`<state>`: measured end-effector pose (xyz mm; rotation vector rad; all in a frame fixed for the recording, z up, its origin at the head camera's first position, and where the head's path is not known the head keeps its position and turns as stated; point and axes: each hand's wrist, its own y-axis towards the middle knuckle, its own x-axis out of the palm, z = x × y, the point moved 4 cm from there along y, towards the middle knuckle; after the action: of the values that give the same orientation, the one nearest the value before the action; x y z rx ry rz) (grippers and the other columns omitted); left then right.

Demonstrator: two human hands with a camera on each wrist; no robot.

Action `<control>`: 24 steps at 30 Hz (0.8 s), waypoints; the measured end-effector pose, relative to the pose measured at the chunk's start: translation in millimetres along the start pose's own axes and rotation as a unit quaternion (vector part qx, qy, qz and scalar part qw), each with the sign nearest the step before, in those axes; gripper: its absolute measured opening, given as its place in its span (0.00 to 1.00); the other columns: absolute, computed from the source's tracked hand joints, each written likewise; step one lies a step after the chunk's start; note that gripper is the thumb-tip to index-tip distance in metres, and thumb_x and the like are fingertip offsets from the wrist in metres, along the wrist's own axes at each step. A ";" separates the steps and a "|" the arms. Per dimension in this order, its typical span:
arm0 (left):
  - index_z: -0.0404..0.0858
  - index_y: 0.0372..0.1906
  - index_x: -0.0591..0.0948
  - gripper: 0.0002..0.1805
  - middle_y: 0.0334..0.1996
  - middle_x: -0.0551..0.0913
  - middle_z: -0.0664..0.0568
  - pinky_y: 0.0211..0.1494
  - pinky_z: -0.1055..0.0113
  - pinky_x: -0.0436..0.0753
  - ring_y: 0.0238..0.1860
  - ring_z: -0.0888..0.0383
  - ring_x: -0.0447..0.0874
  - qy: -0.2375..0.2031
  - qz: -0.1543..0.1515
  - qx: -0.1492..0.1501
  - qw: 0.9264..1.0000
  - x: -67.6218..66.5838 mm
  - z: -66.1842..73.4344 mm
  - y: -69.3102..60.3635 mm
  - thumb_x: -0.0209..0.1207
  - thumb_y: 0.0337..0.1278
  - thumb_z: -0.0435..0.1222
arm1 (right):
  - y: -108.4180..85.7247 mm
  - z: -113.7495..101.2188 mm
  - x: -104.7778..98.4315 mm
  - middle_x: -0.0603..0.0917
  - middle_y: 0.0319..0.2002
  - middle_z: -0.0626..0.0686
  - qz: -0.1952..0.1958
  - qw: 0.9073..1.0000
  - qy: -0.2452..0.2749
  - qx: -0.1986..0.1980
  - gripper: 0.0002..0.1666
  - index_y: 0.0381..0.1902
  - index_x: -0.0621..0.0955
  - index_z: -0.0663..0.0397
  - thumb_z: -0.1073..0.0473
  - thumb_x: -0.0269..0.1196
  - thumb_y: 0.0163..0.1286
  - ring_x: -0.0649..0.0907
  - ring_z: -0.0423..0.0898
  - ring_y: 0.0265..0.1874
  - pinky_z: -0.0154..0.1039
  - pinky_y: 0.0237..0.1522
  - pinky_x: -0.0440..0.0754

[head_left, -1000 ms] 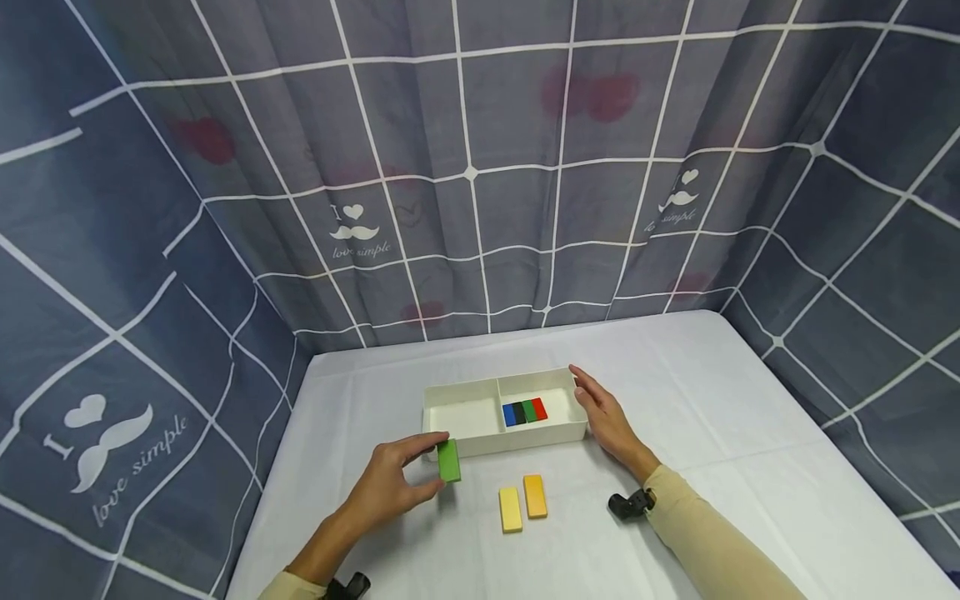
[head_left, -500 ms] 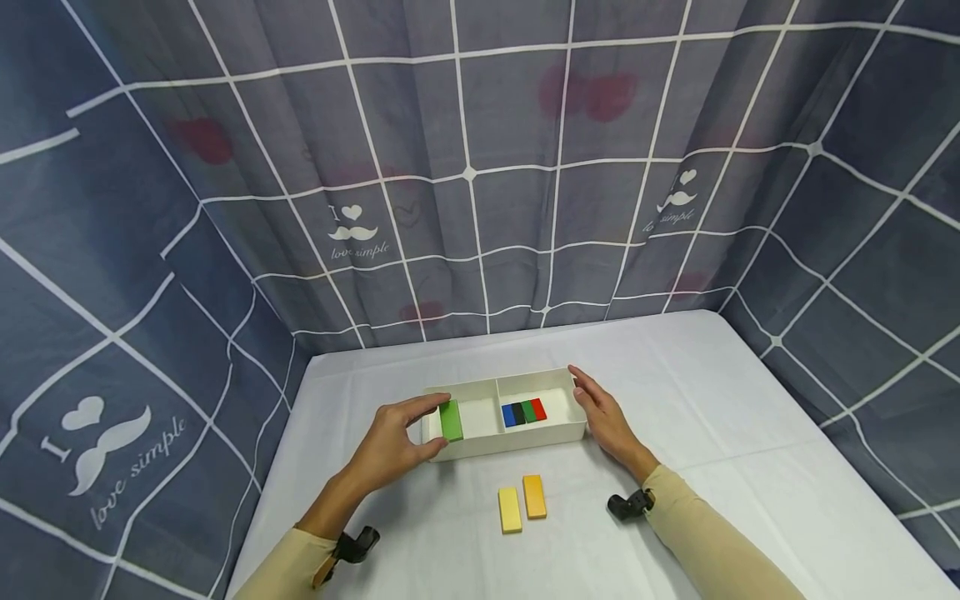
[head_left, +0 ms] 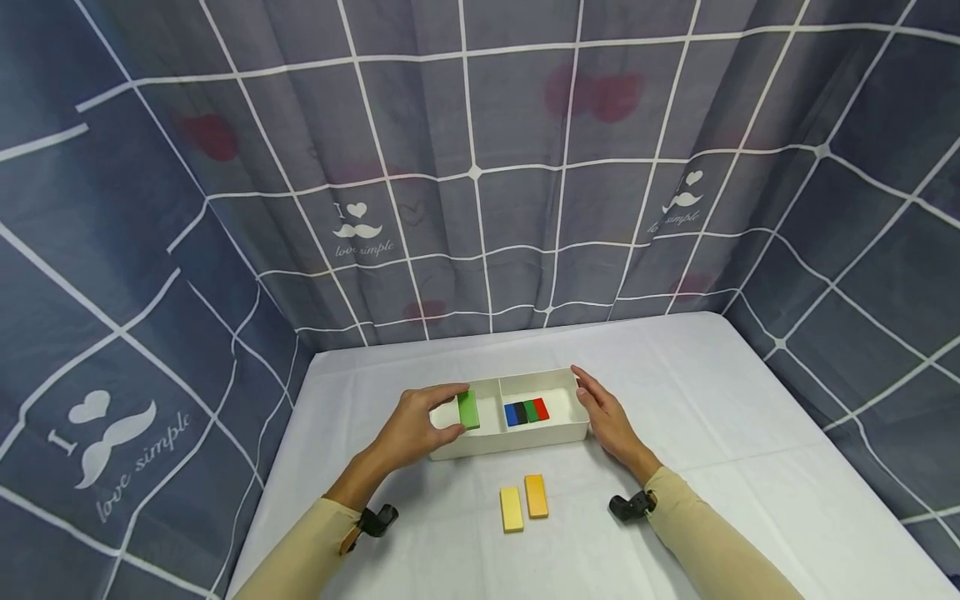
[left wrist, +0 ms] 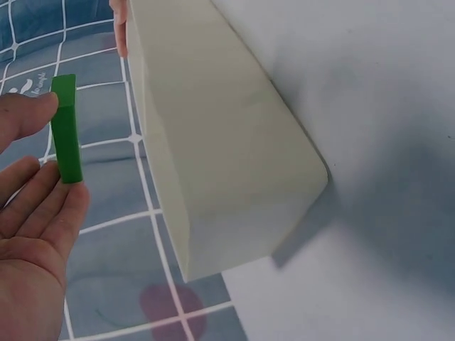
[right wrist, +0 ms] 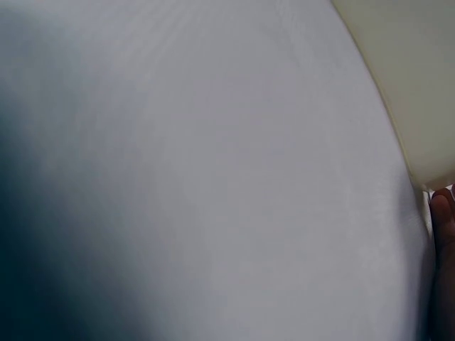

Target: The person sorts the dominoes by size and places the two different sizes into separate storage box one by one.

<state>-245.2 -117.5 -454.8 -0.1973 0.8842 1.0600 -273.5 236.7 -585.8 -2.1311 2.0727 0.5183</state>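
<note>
Between thumb and fingertips, my left hand (head_left: 414, 427) pinches a light green rectangular block (head_left: 468, 410) over the left compartment of a white two-part box (head_left: 510, 441). The left wrist view shows the green block (left wrist: 66, 135) standing on end in the grip, apart from the box wall (left wrist: 220, 128). At the box's right end rests my right hand (head_left: 612, 427), its fingers fairly straight along the outside. Blue (head_left: 511, 415), black (head_left: 521, 412), dark green (head_left: 531, 411) and red (head_left: 542, 408) blocks sit side by side in the right compartment.
A pale yellow block (head_left: 512, 509) and an orange block (head_left: 536, 497) lie on the white tablecloth (head_left: 570, 550) in front of the box. A grey checked curtain (head_left: 517, 208) surrounds the table at the back and sides.
My left hand has carried the light green block from in front of the box forward, then rightward over the left compartment. The right hand has stayed at the box's end.
</note>
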 end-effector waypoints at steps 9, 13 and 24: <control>0.33 0.72 0.82 0.35 0.69 0.86 0.45 0.72 0.50 0.84 0.71 0.47 0.85 -0.006 -0.027 -0.005 1.000 20.8 -8.0 16.4 0.79 0.58 0.30 | -0.2 0.4 0.9 0.67 0.85 0.63 0.009 1.000 0.000 -0.002 0.31 0.87 0.65 0.50 0.55 0.50 0.92 0.65 0.66 0.84 0.68 0.83 0.61; 0.32 0.72 0.82 0.35 0.69 0.85 0.43 0.71 0.49 0.85 0.71 0.45 0.85 -0.007 -0.034 -0.002 0.999 29.1 -10.9 22.0 0.78 0.59 0.28 | -3.8 -11.3 2.3 0.66 0.85 0.65 0.010 1.000 0.005 -0.002 0.31 0.87 0.65 0.55 0.58 0.49 0.92 0.64 0.68 0.84 0.68 0.84 0.59; 0.29 0.71 0.81 0.34 0.69 0.85 0.40 0.70 0.48 0.86 0.68 0.41 0.87 -0.026 -0.056 -0.015 0.998 45.5 -26.6 33.3 0.76 0.59 0.26 | -14.2 -39.0 1.7 0.67 0.83 0.66 0.013 1.000 0.019 -0.002 0.30 0.85 0.67 0.56 0.59 0.50 0.91 0.65 0.69 0.83 0.69 0.83 0.60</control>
<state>-278.0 -84.2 -495.9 -0.2412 0.8022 0.9715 -253.4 223.2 -552.0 -2.1355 2.1240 0.4888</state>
